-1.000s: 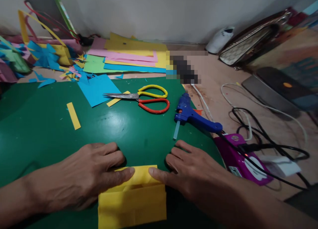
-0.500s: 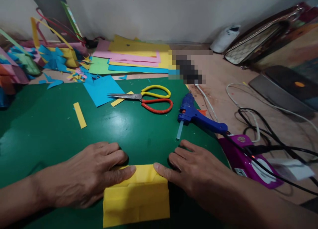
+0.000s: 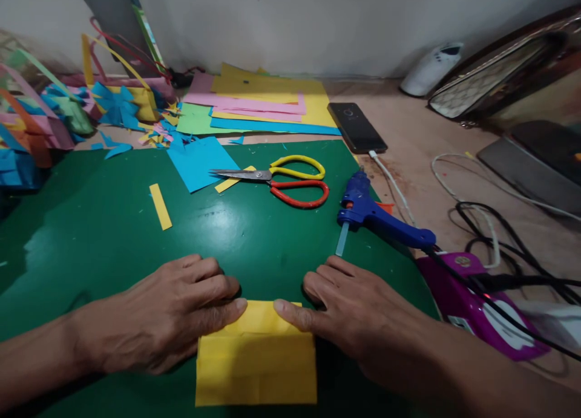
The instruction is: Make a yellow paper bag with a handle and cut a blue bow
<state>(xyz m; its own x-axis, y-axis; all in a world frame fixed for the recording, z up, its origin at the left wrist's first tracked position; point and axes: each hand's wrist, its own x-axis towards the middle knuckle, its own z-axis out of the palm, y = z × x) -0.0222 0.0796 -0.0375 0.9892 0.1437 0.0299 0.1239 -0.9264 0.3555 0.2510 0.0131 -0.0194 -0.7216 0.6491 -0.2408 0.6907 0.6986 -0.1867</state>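
Note:
A folded piece of yellow paper [image 3: 256,363] lies on the green board [image 3: 272,242] close in front of me, with creases running across it. My left hand [image 3: 181,312] is at its far left corner, thumb flat on the upper flap and fingers curled. Opposite it, my right hand [image 3: 340,303] holds the far right corner, its thumb on the same flap and its fingers bent under. The two thumb tips point at each other with a short gap of paper between them. Both hands' fingertips are hidden.
Beyond the hands lie scissors [image 3: 276,179], a blue sheet [image 3: 200,164] and a yellow strip [image 3: 160,206]. A glue gun [image 3: 381,218] rests at right, near a purple power strip [image 3: 485,309], cables and a phone [image 3: 357,127]. Paper baskets [image 3: 122,103] stand back left beside stacked coloured sheets [image 3: 272,94].
The view has shifted slightly, so the background sits further right. My right thumb has slid a little inward along the flap, and the folded paper looks flatter. Both hands keep their hold.

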